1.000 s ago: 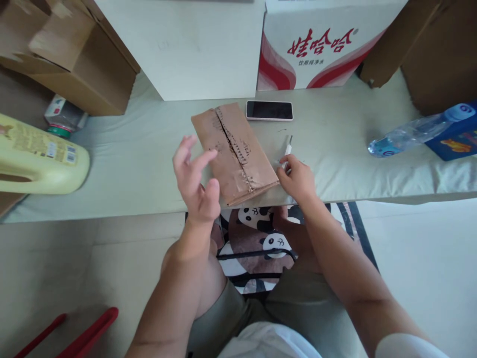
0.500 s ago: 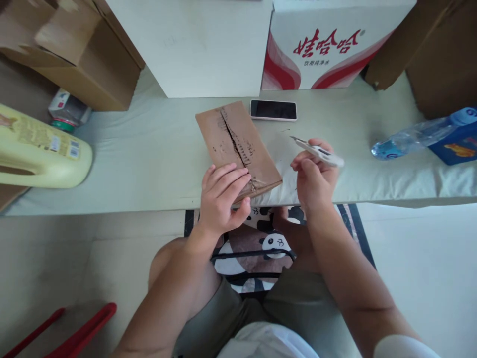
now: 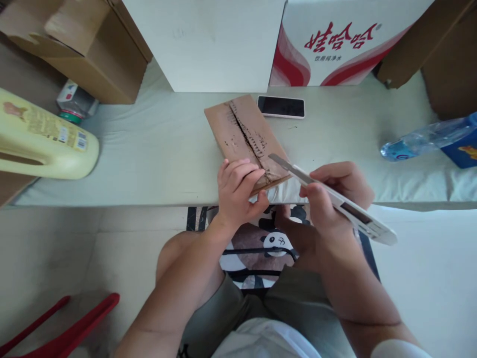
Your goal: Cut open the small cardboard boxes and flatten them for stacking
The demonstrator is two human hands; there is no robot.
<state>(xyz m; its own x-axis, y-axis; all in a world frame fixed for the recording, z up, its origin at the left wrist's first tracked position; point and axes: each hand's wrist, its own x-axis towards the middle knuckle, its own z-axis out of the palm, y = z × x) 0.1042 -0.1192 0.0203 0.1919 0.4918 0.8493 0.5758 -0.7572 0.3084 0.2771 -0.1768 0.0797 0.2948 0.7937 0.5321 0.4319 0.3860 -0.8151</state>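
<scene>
Far to the left of the left hand [image 3: 238, 191] a pale yellow jug [image 3: 44, 144] lies on its side, well apart from the work. The left hand presses flat, fingers spread and slightly curled, on the near end of a brown cardboard piece [image 3: 244, 132] that lies at the table [image 3: 160, 149] edge, partly overhanging it. The cardboard looks light, stiff and already weakened: a ragged slit runs along its length, so it would likely flex there and is best pinned close beside the slit, as the hand does now. Beyond the cardboard's far corner lies a dark phone [image 3: 281, 106]. The right hand [image 3: 333, 199] is closed around a white utility knife [image 3: 335, 199], its blade pointing left over the cardboard's near right corner. The handle looks smooth and slim and calls for a firm grip. Far right lies a water bottle [image 3: 421, 139].
</scene>
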